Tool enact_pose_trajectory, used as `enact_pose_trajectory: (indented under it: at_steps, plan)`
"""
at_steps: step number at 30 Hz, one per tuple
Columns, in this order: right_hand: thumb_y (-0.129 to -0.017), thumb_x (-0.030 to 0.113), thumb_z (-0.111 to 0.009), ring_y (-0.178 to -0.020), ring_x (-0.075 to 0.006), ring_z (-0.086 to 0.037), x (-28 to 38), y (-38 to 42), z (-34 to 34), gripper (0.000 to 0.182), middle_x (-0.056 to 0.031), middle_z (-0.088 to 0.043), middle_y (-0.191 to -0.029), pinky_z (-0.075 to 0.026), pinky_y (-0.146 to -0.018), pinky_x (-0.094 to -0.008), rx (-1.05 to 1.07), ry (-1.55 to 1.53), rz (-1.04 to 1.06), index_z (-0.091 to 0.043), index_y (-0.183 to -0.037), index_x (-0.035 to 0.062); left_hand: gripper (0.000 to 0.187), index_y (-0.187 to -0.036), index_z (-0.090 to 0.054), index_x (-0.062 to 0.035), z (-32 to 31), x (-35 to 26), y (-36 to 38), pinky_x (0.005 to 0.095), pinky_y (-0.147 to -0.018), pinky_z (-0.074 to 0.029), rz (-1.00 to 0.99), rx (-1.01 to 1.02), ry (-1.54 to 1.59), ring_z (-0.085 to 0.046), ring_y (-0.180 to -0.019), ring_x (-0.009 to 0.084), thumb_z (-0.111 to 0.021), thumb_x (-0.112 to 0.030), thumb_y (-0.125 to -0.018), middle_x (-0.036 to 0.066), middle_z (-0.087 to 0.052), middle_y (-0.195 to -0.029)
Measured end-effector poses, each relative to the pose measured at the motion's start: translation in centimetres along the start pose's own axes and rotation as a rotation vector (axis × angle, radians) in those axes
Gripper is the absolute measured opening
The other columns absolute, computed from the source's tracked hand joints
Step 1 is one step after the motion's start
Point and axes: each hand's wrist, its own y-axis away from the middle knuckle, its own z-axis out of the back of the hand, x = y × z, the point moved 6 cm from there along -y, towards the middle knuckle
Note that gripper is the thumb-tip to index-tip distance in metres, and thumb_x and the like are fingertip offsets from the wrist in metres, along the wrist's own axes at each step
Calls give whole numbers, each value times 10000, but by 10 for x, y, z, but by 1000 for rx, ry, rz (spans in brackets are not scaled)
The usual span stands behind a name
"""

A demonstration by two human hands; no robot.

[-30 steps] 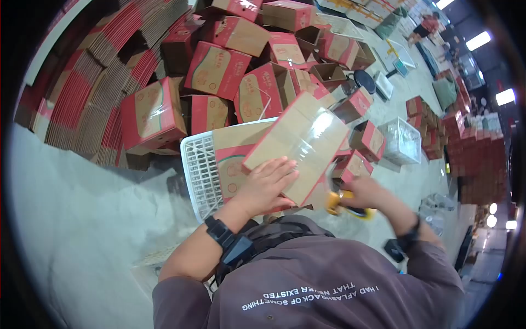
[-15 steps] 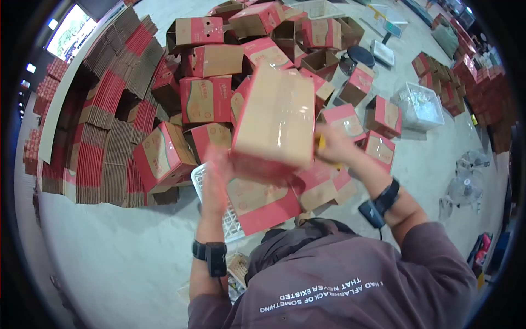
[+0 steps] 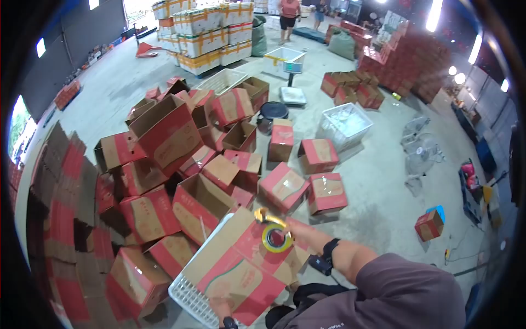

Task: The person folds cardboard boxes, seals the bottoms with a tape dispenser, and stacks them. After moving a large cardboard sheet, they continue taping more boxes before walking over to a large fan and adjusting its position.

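Note:
My right hand [image 3: 285, 230] grips a yellow-handled tape dispenser [image 3: 268, 218] with a yellow-rimmed tape roll [image 3: 277, 239], held over a flattened carton [image 3: 241, 260]. That red and brown carton lies across a white plastic crate [image 3: 192, 304]. Low in the view, my left hand [image 3: 221, 307] rests at the flattened carton's near left edge. Its fingers look stretched out, though they are somewhat blurred. Up on the heap of cartons, a large open-topped carton [image 3: 170, 137] stands tilted.
Folded cartons [image 3: 63, 219] are stacked at the left. Past the heap are a scale [image 3: 293, 97], a dark round tub [image 3: 273, 115] and a clear bin [image 3: 345, 126]. Fans [image 3: 422, 151] stand right; white boxes [image 3: 200, 41] and a person [image 3: 289, 16] are at the back.
The taped carton has left my hands, and a large open-topped carton now shows on the heap. My left hand has come down to the flattened carton. The view has swung up and right.

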Motion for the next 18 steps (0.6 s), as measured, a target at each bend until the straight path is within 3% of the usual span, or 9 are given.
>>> enact_pose_trajectory:
  at_steps: [1,3,4,7,8,11,14,17,18]
  plan:
    - [-755,170,-624,-736,-196,-602,-4,3,9,247,-56,-606,-821,-508,-642,-375,-18,6,-5,-570,-985,102,491,-1228,-458,35,-11,1,1,352,-889,-437,8,16,7,-560,-985,278,-631,-133,-800,176,-574,-1137]
    - [-742,137,-620,-810,-194,-618,-27,13,17,228,-84,-632,-842,-507,-722,-327,-85,49,-73,-588,-940,27,587,-1305,-369,17,9,12,13,363,-816,-485,9,-221,463,-570,-963,266,-638,-88,-793,143,-548,-1178]
    - [-759,187,-616,-780,-207,-630,-56,-13,32,277,-89,-647,-859,-514,-722,-336,-83,29,1,-586,-975,16,615,-1334,-333,-15,22,-47,26,340,-813,-502,225,11,514,-556,-1039,238,-625,-37,-793,125,-520,-1237]
    - [-760,171,-613,-824,-220,-630,-58,8,22,261,-82,-641,-845,-513,-770,-345,35,-103,-139,-594,-992,52,527,-1281,-439,-52,41,-109,36,331,-819,-507,142,122,843,-578,-1047,237,-652,-94,-801,112,-565,-1187]
    - [-760,171,-613,-824,-220,-630,-55,10,23,261,-82,-641,-845,-513,-770,-345,37,-109,-120,-594,-992,52,614,-1317,-407,61,58,-59,21,393,-937,-455,568,376,526,-505,-1161,273,-663,-244,-849,181,-501,-1278]
    - [-763,129,-602,-859,-239,-629,-74,8,34,283,-93,-638,-876,-513,-822,-375,2,-372,-111,-581,-1032,44,568,-1356,-374,31,116,-189,61,367,-1022,-387,487,387,772,-465,-1210,236,-624,-138,-875,132,-481,-1313]
    - [-785,99,-569,-875,-277,-635,-60,18,49,347,-126,-617,-988,-522,-850,-446,-48,-782,54,-525,-1118,15,534,-1342,-396,17,166,-218,70,368,-1022,-387,315,342,624,-469,-1206,246,-615,-87,-867,127,-486,-1313]
    - [-779,80,-567,-880,-274,-630,-11,50,47,355,-135,-614,-1019,-520,-853,-446,-137,-720,96,-525,-1124,8,436,-1279,-478,4,202,-191,61,378,-953,-438,143,497,383,-545,-1095,256,-607,-88,-872,125,-545,-1230]
    - [-764,66,-592,-890,-252,-631,-15,32,65,369,-132,-621,-1026,-517,-841,-414,-230,-543,99,-535,-1123,6,436,-1279,-478,4,207,-177,53,378,-953,-438,120,490,382,-545,-1095,256,-607,-88,-872,125,-545,-1230]
